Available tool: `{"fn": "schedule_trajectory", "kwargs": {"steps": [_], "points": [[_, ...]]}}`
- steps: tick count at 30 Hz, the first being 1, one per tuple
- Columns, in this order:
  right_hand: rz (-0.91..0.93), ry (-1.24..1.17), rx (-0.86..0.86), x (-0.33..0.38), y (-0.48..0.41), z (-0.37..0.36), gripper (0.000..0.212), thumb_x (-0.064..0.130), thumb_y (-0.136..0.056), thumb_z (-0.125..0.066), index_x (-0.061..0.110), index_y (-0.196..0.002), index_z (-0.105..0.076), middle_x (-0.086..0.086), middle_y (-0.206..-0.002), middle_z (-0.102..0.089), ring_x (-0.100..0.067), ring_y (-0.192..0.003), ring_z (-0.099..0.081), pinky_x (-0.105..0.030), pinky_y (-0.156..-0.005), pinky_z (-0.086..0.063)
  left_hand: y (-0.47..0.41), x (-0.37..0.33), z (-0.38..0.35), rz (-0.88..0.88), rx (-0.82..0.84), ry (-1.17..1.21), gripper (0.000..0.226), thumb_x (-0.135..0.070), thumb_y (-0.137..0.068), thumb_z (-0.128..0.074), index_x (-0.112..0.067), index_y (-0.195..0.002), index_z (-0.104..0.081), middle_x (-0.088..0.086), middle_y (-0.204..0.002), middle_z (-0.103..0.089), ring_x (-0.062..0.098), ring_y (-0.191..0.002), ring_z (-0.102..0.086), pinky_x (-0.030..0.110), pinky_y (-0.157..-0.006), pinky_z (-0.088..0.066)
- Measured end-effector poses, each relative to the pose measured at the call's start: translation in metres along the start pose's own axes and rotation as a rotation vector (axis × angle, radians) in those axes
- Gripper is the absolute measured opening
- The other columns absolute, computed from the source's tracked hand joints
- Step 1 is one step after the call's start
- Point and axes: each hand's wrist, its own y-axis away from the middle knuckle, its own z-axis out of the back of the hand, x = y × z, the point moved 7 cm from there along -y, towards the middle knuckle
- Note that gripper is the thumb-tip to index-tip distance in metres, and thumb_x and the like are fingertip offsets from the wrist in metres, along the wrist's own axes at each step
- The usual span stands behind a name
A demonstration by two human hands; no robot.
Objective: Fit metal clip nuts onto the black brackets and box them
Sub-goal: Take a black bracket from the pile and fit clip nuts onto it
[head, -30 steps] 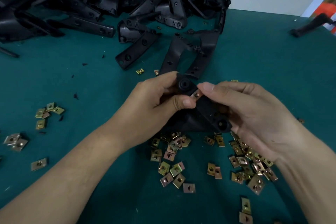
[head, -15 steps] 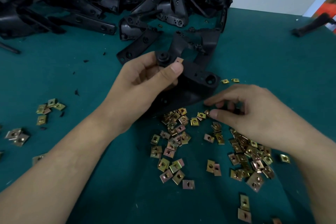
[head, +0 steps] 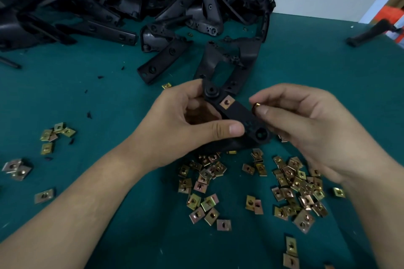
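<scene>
My left hand [head: 185,124] grips a black bracket [head: 238,116] above the table, thumb across its lower side and fingers behind its round upper end. One copper-coloured clip nut [head: 227,102] sits fitted on the bracket's arm. My right hand [head: 306,120] pinches a second clip nut [head: 256,106] between thumb and forefinger, right beside the bracket's right edge. Several loose clip nuts [head: 293,183] lie scattered on the green table [head: 109,98] below both hands.
A heap of black brackets [head: 153,0] fills the back of the table, with two lying nearer [head: 161,61]. Small groups of clip nuts [head: 56,135] lie at the left. A black handle-like part [head: 369,33] rests at the far right edge.
My right hand left the nut pile with one clip nut and rose to the bracket. My left hand brought the bracket down and toward me, turning its nutted arm upward.
</scene>
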Motion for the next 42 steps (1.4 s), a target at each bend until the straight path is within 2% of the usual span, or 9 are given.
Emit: {"fn": "schedule_trajectory", "kwargs": {"steps": [3, 5, 10, 16, 23, 26, 35, 42], "points": [[-0.053, -0.243, 0.014, -0.0007, 0.0015, -0.0043, 0.024, 0.027, -0.062, -0.079, 0.017, -0.084, -0.08, -0.004, -0.084, -0.073, -0.013, -0.08, -0.069, -0.02, -0.075, -0.057, -0.0002, -0.0003, -0.0001, -0.002, -0.005, -0.004, 0.037, -0.026, -0.074, -0.082, -0.007, -0.104, -0.07, 0.008, -0.096, -0.078, 0.023, -0.089, -0.075, 0.034, -0.081, -0.061], [-0.069, -0.289, 0.012, -0.0014, 0.0013, -0.0053, 0.021, 0.025, -0.06, -0.08, 0.017, -0.079, -0.08, -0.003, -0.08, -0.073, -0.011, -0.076, -0.069, -0.02, -0.075, -0.057, -0.0005, -0.0008, -0.0003, -0.006, -0.001, -0.015, 0.038, -0.027, -0.075, -0.082, -0.008, -0.105, -0.07, 0.006, -0.097, -0.078, 0.022, -0.09, -0.075, 0.035, -0.081, -0.061], [-0.14, -0.337, 0.036, -0.0046, 0.0025, -0.004, 0.03, 0.019, -0.059, -0.081, 0.022, -0.089, -0.08, -0.004, -0.087, -0.073, -0.01, -0.081, -0.071, -0.021, -0.073, -0.057, -0.0008, -0.0027, -0.0016, -0.006, 0.008, 0.014, 0.033, -0.026, -0.075, -0.082, -0.014, -0.104, -0.071, -0.001, -0.096, -0.079, 0.014, -0.089, -0.075, 0.022, -0.076, -0.057], [-0.18, -0.302, 0.037, -0.0064, 0.0038, -0.0018, 0.018, 0.023, -0.059, -0.081, 0.021, -0.076, -0.076, -0.007, -0.085, -0.073, -0.013, -0.077, -0.07, -0.023, -0.071, -0.059, -0.0003, -0.0035, -0.0015, 0.0, 0.002, 0.005, 0.031, -0.027, -0.075, -0.082, -0.014, -0.101, -0.071, 0.0, -0.095, -0.079, 0.014, -0.088, -0.075, 0.022, -0.076, -0.058], [-0.197, -0.33, 0.118, -0.0016, 0.0075, -0.0028, 0.028, 0.015, -0.063, -0.078, 0.013, -0.09, -0.082, -0.008, -0.087, -0.076, -0.015, -0.083, -0.072, -0.022, -0.077, -0.057, 0.0002, -0.0022, -0.0017, 0.01, 0.0, -0.007, 0.037, -0.029, -0.074, -0.082, -0.015, -0.107, -0.071, 0.001, -0.097, -0.078, 0.017, -0.09, -0.075, 0.027, -0.079, -0.06], [-0.194, -0.324, 0.133, -0.0001, 0.0075, -0.0053, 0.028, 0.016, -0.063, -0.078, 0.015, -0.091, -0.082, -0.006, -0.089, -0.076, -0.014, -0.083, -0.072, -0.022, -0.075, -0.057, 0.0004, -0.001, -0.0017, 0.014, 0.002, -0.016, 0.04, -0.03, -0.073, -0.082, -0.013, -0.108, -0.07, 0.0, -0.098, -0.078, 0.017, -0.091, -0.075, 0.03, -0.081, -0.06], [-0.196, -0.349, 0.001, -0.0026, 0.0048, -0.0055, 0.022, 0.021, -0.057, -0.081, 0.016, -0.078, -0.079, -0.004, -0.077, -0.073, -0.012, -0.07, -0.07, -0.021, -0.065, -0.057, -0.001, -0.002, -0.0009, 0.006, -0.014, -0.023, 0.03, -0.031, -0.073, -0.082, -0.018, -0.098, -0.071, -0.005, -0.091, -0.078, 0.01, -0.084, -0.074, 0.018, -0.073, -0.055], [-0.187, -0.32, 0.001, 0.0027, 0.007, -0.0081, 0.015, 0.022, -0.057, -0.08, 0.016, -0.07, -0.076, -0.005, -0.076, -0.073, -0.014, -0.07, -0.07, -0.02, -0.064, -0.056, -0.001, -0.0012, 0.0003, 0.0, -0.021, -0.005, 0.031, -0.031, -0.074, -0.083, -0.018, -0.1, -0.071, -0.002, -0.093, -0.078, 0.014, -0.086, -0.075, 0.023, -0.075, -0.057]]}}
